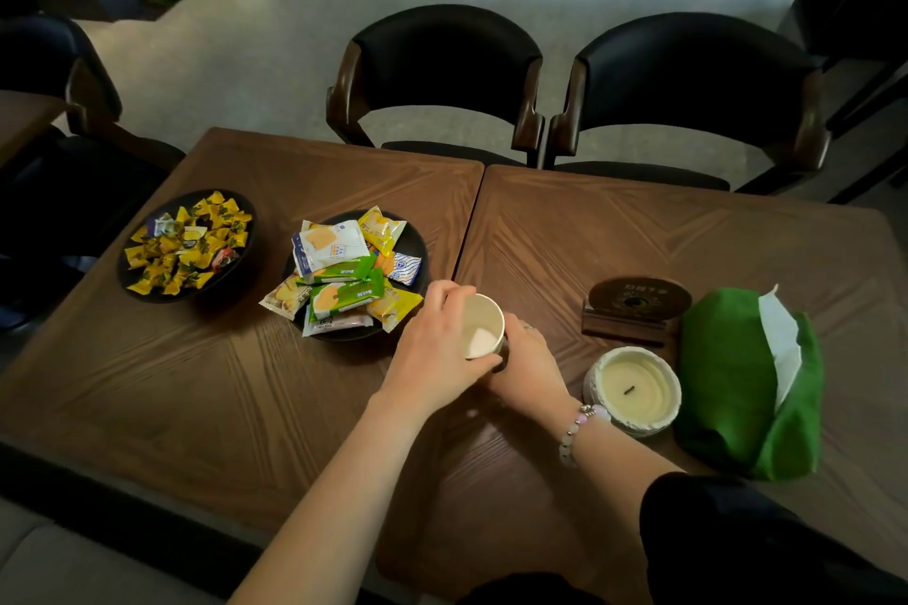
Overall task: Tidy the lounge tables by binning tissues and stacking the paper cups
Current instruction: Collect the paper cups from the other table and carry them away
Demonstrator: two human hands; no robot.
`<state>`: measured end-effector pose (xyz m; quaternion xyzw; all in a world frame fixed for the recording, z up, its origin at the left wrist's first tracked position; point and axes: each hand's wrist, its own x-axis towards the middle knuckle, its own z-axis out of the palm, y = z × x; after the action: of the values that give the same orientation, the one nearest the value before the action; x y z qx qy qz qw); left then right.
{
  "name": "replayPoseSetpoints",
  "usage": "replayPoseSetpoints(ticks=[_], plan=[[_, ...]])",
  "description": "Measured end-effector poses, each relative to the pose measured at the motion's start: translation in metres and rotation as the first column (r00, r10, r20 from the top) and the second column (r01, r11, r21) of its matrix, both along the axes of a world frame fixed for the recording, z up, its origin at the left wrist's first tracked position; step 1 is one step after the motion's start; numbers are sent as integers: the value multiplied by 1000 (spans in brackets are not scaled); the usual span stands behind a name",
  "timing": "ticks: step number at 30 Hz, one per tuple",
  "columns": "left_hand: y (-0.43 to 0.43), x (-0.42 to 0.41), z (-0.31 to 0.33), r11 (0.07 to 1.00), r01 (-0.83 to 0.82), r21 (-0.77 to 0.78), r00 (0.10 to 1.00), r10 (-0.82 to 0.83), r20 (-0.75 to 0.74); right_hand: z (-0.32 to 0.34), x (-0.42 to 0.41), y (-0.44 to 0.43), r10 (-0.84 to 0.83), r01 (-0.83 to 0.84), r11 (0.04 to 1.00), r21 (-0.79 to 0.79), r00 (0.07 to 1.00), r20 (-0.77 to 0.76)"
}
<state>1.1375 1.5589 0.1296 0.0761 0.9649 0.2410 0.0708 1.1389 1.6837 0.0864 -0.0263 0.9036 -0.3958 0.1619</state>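
Head view: left hand (435,341) and right hand (530,359) both clasp the white paper cup (484,327), just beside the round white candle (634,389).

— L hand (442,339)?
— Fingers curled over the cup (484,329) rim, forearm bare, stretched fwd.
— R hand (528,359)?
— Wrapped round its far side, lower down; both arms angle inward.

A paper cup (484,327) sits upright, mouth open and the white inside bare, over the worktop (540,236) near the seam between its two halves. It is clasped from both sides: the left hand (437,339) curls round its near rim and the right hand (528,359) round its far side.
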Motion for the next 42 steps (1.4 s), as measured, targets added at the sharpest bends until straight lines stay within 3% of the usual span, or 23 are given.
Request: replayPoseSetpoints(ticks=[10, 22, 34, 42], plan=[[-3, -8, -14, 993, 32, -118, 998, -25, 65, -12, -1, 4, -52, 55, 997, -52, 997, 54], [11, -14, -23, 979, -96, -180, 984, 121, 134, -15, -4, 5, -39, 40, 999, -12, 998, 42], [15, -14, -34, 976, -217, 17, 945, 206, 253, -16, -8, 1, -46, 46, 999, -6, 999, 18], [3, -14, -38, 985, -151, 89, 961, 125, 245, -12, 0, -2, -98, 98, 995, -2, 995, 4]])
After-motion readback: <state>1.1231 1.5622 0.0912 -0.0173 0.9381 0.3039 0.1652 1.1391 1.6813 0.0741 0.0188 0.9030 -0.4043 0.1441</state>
